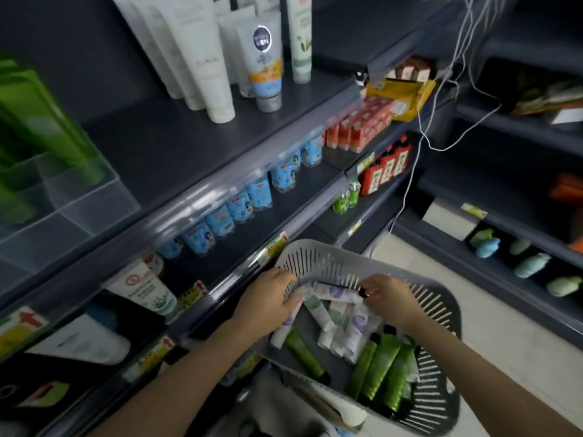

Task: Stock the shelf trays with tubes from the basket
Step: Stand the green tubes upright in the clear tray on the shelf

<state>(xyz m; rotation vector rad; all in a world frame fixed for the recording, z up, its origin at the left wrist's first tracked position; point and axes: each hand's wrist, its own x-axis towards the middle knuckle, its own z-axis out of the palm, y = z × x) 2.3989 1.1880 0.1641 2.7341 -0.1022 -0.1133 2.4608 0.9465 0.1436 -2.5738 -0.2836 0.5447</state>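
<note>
White tubes [339, 316] with lilac and green prints lie heaped in the grey basket [318, 257], low in front of the shelving, with green tubes [383, 370] packed along its near side. The left hand [268, 299] reaches over the rim, its fingers curled round one or two of the white tubes. The right hand [389, 298] pinches the end of another that lies crosswise at the far wall.

To do this step well, I would gather tubes of one kind only, turn their caps the same way, and lift them free of the heap before raising them, so none catches in the slots. The clear tray [79, 200] on the upper shelf already stands green tubes upright, so sorting by colour seems wise.

Of the writing, only "MEN" on a round dark badge reads plainly, on a blue-and-orange tube [265, 67] on the upper shelf. The shelf-edge tags [30, 320] show red arrows. Other lettering is too blurred to read.
</note>
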